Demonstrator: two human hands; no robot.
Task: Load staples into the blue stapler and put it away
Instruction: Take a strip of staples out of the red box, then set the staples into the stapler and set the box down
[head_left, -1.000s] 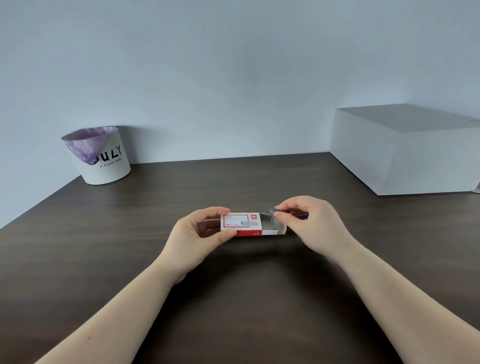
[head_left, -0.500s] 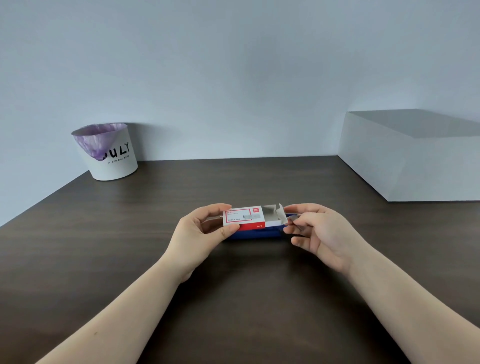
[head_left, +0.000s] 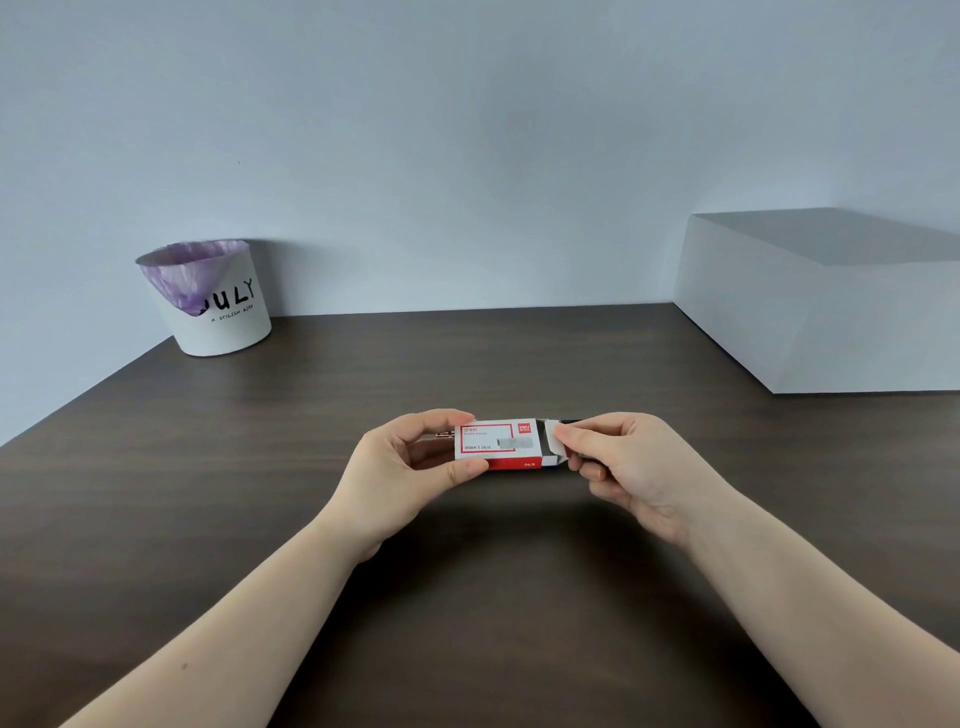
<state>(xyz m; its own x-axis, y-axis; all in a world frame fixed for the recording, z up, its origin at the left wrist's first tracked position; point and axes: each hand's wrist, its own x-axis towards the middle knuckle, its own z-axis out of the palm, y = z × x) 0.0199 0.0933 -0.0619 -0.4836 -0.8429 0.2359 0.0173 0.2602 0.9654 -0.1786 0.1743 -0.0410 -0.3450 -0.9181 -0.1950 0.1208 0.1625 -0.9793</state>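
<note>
1. Worktop (head_left: 260, 519): dark wood, I work at mid-depth, centre, clear of the white box (head_left: 810, 317) at the right rear corner and the bin (head_left: 218, 306) at the left rear corner.
2. Left hand (head_left: 400, 467): I clamp the staple box (head_left: 493, 447) between thumb and fingers, held level just above the worktop.
3. Right hand (head_left: 628, 462): closed in a pinch on the end flap (head_left: 551, 441); I can't tell if it also holds staples.
4. Stapler: mostly hidden behind the staple box, only a dark sliver shows.
5. Doing it well, I judge: steady grip, tuck the flap squarely, don't spill.
</note>
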